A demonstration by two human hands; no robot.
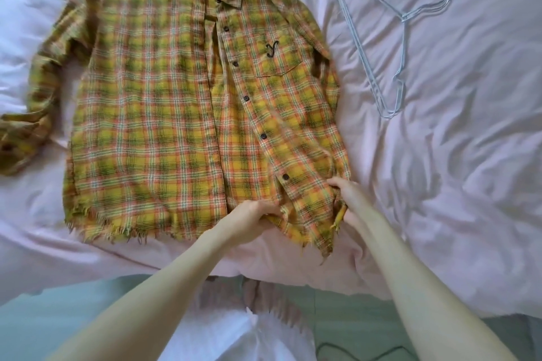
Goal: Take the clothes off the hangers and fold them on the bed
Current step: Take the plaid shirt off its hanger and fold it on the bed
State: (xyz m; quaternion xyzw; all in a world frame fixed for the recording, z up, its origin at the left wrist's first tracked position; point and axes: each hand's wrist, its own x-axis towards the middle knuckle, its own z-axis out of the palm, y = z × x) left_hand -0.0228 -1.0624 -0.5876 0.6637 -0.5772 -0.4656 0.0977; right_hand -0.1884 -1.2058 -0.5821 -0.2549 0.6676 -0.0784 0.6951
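Across the centre and left of the frame, a yellow plaid shirt (164,102) is laid front-up on the bed (469,184), collar toward the top edge, frayed hem toward the bottom. The bed is covered in pale, wrinkled bedding. One sleeve (38,91) is seen stretched out and bent toward the left edge of the frame. A row of dark buttons (263,136) is noted down the placket, which runs slantwise toward lower right. A chest pocket (278,58) with a dark embroidered mark is seen right of the placket.

At lower centre, the shirt's lower right front panel is gripped by both hands. The left hand (252,221) is placed at the hem just below the placket; its fingers are curled and tucked under the fabric edge, holding it. The right hand (349,199) is set at the panel's right corner, fingers closed in a pinch on the cloth near the lowest button. The fabric between the two hands is bunched and lifted slightly off the bedding.

In the upper right of the frame, a stack of thin metal hangers (390,38) is seen lying flat on the bed, well apart from the shirt, hooks pointing right.

Along the bottom edge, a greenish floor (44,316) is visible.
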